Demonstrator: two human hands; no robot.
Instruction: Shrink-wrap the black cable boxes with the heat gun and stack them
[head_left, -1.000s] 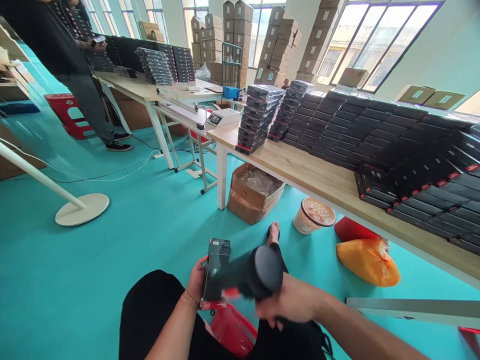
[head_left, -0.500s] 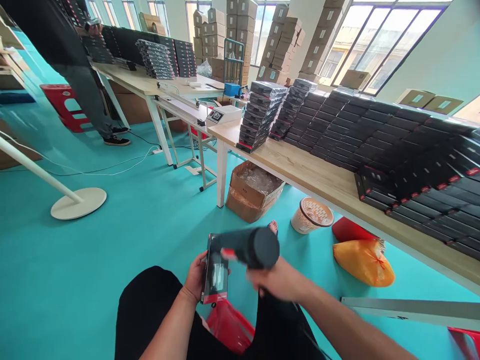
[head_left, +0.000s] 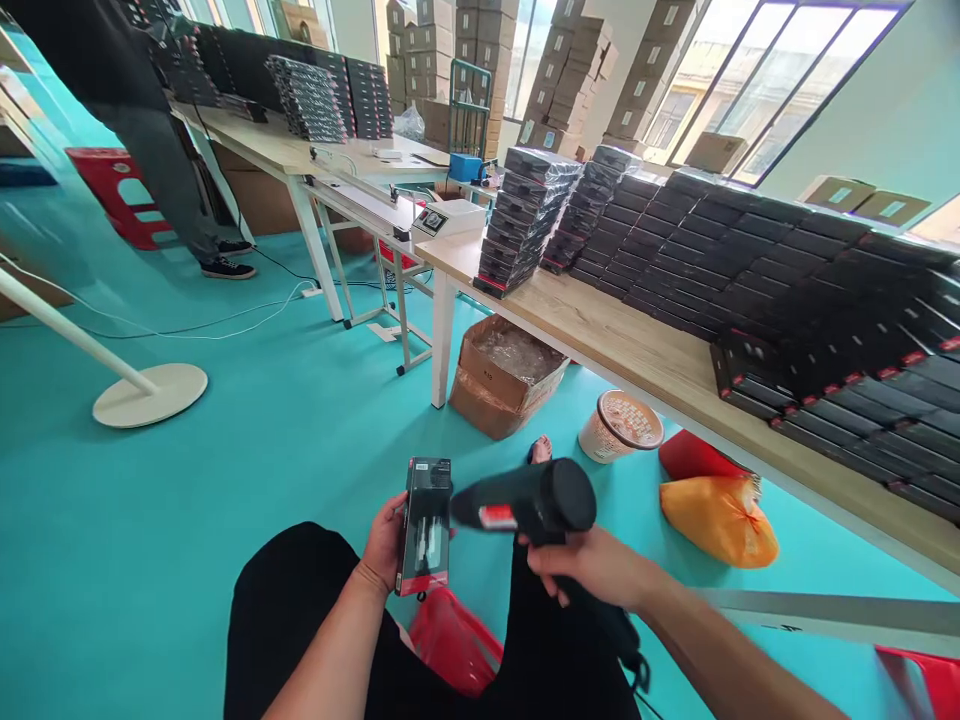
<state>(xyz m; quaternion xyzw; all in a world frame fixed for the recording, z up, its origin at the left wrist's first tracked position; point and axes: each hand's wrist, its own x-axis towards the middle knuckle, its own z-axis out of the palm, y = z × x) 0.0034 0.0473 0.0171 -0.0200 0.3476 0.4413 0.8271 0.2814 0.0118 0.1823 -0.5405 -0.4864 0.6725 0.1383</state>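
Note:
My left hand is closed round the left side of a flat black box with a red lower edge and a picture on its front. In my right hand is a black hair dryer with a red label, gripped by its handle. Its nozzle points left and is close to the box's right side; whether the two touch I cannot tell. Below the box, between my knees, is a red plastic stool.
A wooden-topped table at the right bears stacks of black boxes. Under it stand a carton, a wastebasket and an orange bag. A person stands at the far left table, near a white stand base.
My right hand has moved the hair dryer to the right, off the front of the box, so more of the box shows. The box in my left hand has shifted slightly.

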